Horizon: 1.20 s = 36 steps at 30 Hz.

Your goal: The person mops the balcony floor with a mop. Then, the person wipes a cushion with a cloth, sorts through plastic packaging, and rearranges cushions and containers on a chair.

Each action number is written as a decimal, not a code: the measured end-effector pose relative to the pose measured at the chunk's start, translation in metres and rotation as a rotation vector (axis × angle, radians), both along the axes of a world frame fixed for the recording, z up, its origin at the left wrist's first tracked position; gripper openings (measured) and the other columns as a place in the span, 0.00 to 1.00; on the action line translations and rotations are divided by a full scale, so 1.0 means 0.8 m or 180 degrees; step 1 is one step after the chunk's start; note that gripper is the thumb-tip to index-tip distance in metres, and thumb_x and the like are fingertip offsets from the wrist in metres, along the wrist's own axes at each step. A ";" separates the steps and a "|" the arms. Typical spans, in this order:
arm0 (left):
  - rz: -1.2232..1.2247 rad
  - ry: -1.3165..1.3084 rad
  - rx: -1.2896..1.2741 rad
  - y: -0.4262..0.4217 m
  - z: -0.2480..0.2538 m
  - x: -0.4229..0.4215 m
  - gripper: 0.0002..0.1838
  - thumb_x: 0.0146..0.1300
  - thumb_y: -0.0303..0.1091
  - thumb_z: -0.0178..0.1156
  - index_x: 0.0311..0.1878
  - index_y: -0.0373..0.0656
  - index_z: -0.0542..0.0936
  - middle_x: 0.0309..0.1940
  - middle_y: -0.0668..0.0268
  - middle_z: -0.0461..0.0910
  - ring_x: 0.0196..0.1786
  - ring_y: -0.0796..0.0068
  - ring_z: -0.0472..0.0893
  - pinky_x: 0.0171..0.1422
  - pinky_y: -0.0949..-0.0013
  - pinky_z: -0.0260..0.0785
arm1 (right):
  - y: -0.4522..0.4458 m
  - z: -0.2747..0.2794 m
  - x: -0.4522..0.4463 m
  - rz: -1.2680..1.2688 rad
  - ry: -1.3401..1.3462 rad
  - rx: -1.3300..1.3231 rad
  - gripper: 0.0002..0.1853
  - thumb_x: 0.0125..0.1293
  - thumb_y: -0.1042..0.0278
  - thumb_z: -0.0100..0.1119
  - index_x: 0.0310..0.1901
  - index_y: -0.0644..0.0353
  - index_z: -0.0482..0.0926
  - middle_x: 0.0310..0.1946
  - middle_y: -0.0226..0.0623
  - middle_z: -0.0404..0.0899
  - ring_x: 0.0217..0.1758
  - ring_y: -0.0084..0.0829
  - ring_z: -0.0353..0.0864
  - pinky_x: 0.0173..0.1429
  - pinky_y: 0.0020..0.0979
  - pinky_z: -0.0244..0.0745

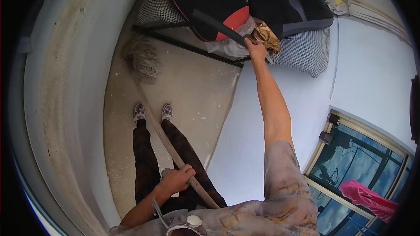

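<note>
The left hand clasps the mop handle, which runs forward and leftward to the mop head on the floor; the right hand, farther off, grips a dark bar, perhaps an armrest

A speckled beige floor runs between a stained, pale wall at left and a white wall at right, where a framed window mirrors a cloudy blue sky; at the far end, houndstooth cushions sit on a black-framed seat.
</note>
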<state>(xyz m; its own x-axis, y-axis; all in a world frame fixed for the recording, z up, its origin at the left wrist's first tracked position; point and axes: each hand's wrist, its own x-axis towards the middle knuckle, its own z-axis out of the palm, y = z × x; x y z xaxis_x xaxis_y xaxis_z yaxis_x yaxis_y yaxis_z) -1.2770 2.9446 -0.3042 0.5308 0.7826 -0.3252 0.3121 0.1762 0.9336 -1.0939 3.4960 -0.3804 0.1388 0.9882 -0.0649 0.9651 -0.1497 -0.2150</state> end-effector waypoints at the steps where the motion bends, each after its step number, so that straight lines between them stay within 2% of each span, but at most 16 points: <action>1: -0.0006 -0.0017 -0.0053 0.009 0.003 -0.002 0.20 0.53 0.34 0.68 0.49 0.54 0.73 0.48 0.69 0.73 0.38 0.57 0.84 0.40 0.51 0.76 | 0.012 0.004 -0.009 -0.0001 -0.0238 -0.0100 0.41 0.52 0.33 0.64 0.52 0.68 0.82 0.51 0.54 0.82 0.59 0.52 0.79 0.64 0.41 0.70; 3: -0.0015 -0.0120 -0.0102 0.027 0.006 -0.006 0.21 0.52 0.32 0.68 0.49 0.52 0.72 0.47 0.66 0.72 0.38 0.54 0.84 0.41 0.52 0.77 | 0.037 0.005 -0.022 0.0019 -0.0710 -0.0325 0.44 0.54 0.29 0.60 0.46 0.74 0.83 0.45 0.56 0.85 0.55 0.50 0.83 0.62 0.37 0.71; 4: -0.0017 -0.0171 -0.0139 0.035 0.007 -0.005 0.22 0.52 0.31 0.68 0.50 0.51 0.72 0.47 0.65 0.72 0.38 0.53 0.84 0.41 0.52 0.77 | 0.057 -0.004 -0.021 0.0048 -0.0988 -0.0524 0.46 0.53 0.26 0.58 0.49 0.71 0.83 0.45 0.54 0.85 0.55 0.52 0.82 0.62 0.39 0.71; 7: 0.0027 -0.0258 -0.0154 0.053 0.005 0.007 0.22 0.52 0.31 0.68 0.50 0.51 0.72 0.46 0.65 0.72 0.37 0.53 0.84 0.39 0.53 0.78 | 0.110 -0.030 -0.018 -0.0191 -0.0743 -0.1311 0.45 0.50 0.28 0.63 0.60 0.61 0.79 0.67 0.52 0.71 0.72 0.57 0.62 0.71 0.50 0.60; 9: 0.0033 -0.0249 -0.0207 0.066 0.003 0.016 0.21 0.52 0.31 0.67 0.50 0.51 0.73 0.46 0.65 0.73 0.37 0.54 0.84 0.38 0.53 0.77 | 0.131 -0.051 -0.021 -0.0408 -0.0866 -0.1517 0.44 0.52 0.30 0.62 0.60 0.62 0.79 0.71 0.50 0.65 0.77 0.56 0.55 0.73 0.51 0.58; 11: 0.0005 -0.0279 -0.0276 0.082 0.007 0.022 0.21 0.53 0.32 0.67 0.50 0.50 0.73 0.46 0.65 0.73 0.37 0.54 0.83 0.38 0.53 0.77 | 0.121 -0.042 -0.039 -0.0482 -0.1171 -0.1527 0.41 0.53 0.33 0.62 0.59 0.62 0.80 0.67 0.51 0.71 0.74 0.53 0.62 0.71 0.48 0.62; 14: -0.0004 -0.0281 -0.0328 0.109 0.009 0.029 0.20 0.53 0.32 0.67 0.50 0.50 0.72 0.47 0.65 0.73 0.37 0.54 0.83 0.39 0.53 0.77 | 0.158 -0.089 0.023 0.0104 -0.0908 -0.1726 0.35 0.55 0.41 0.64 0.57 0.61 0.81 0.58 0.53 0.80 0.66 0.47 0.75 0.65 0.42 0.70; 17: -0.0047 -0.0242 -0.0405 0.124 0.012 0.039 0.20 0.54 0.32 0.67 0.49 0.50 0.72 0.47 0.65 0.73 0.38 0.54 0.83 0.39 0.53 0.77 | 0.158 -0.112 0.071 -0.0755 0.0363 -0.0698 0.27 0.55 0.49 0.67 0.52 0.59 0.84 0.46 0.53 0.85 0.54 0.44 0.84 0.58 0.37 0.75; 18: -0.0065 -0.0214 -0.0435 0.131 0.013 0.041 0.20 0.54 0.33 0.67 0.49 0.50 0.72 0.47 0.65 0.73 0.38 0.54 0.83 0.40 0.53 0.77 | 0.161 -0.117 0.090 -0.0936 0.1205 -0.0432 0.21 0.58 0.56 0.68 0.50 0.58 0.83 0.47 0.46 0.85 0.50 0.40 0.84 0.53 0.39 0.75; 21: -0.0152 -0.0124 -0.0422 0.149 0.015 0.049 0.20 0.54 0.33 0.67 0.49 0.49 0.72 0.46 0.64 0.73 0.38 0.54 0.83 0.40 0.53 0.77 | 0.138 -0.050 0.096 -0.1415 0.2789 -0.0163 0.17 0.63 0.61 0.64 0.51 0.59 0.80 0.47 0.37 0.83 0.47 0.34 0.82 0.50 0.39 0.76; 22: -0.0179 -0.0093 -0.0420 0.152 0.016 0.051 0.20 0.54 0.33 0.67 0.49 0.49 0.73 0.46 0.64 0.73 0.38 0.54 0.83 0.41 0.53 0.77 | 0.127 -0.018 0.092 -0.1517 0.3175 -0.0209 0.19 0.66 0.62 0.63 0.58 0.51 0.74 0.50 0.32 0.80 0.53 0.29 0.80 0.54 0.44 0.75; 28: -0.0322 0.0042 -0.0556 0.164 0.017 0.060 0.19 0.54 0.33 0.67 0.49 0.51 0.73 0.47 0.64 0.73 0.39 0.54 0.83 0.42 0.52 0.77 | 0.080 0.033 0.120 -0.0850 0.4285 0.0214 0.16 0.73 0.68 0.55 0.60 0.59 0.73 0.51 0.34 0.80 0.53 0.29 0.80 0.54 0.34 0.77; 31: -0.0356 0.0023 -0.0655 0.163 0.015 0.063 0.19 0.55 0.34 0.66 0.49 0.51 0.73 0.47 0.64 0.73 0.41 0.52 0.83 0.44 0.51 0.76 | 0.065 0.053 0.094 -0.0659 0.4277 0.0590 0.13 0.74 0.66 0.56 0.53 0.64 0.79 0.47 0.32 0.82 0.49 0.24 0.79 0.53 0.28 0.75; 34: -0.0348 0.0036 -0.0626 0.163 0.016 0.065 0.18 0.55 0.34 0.66 0.49 0.52 0.73 0.47 0.64 0.73 0.41 0.51 0.83 0.45 0.50 0.76 | 0.058 0.084 0.067 0.0261 0.3624 0.0940 0.13 0.74 0.65 0.56 0.50 0.64 0.82 0.45 0.31 0.83 0.47 0.21 0.79 0.52 0.25 0.73; 36: -0.0395 0.0121 -0.0615 0.165 0.019 0.066 0.18 0.56 0.34 0.66 0.49 0.52 0.73 0.48 0.64 0.73 0.41 0.51 0.83 0.45 0.50 0.76 | 0.046 0.111 0.062 0.0320 0.3619 0.0979 0.13 0.74 0.64 0.56 0.50 0.65 0.81 0.46 0.33 0.83 0.49 0.22 0.79 0.55 0.26 0.73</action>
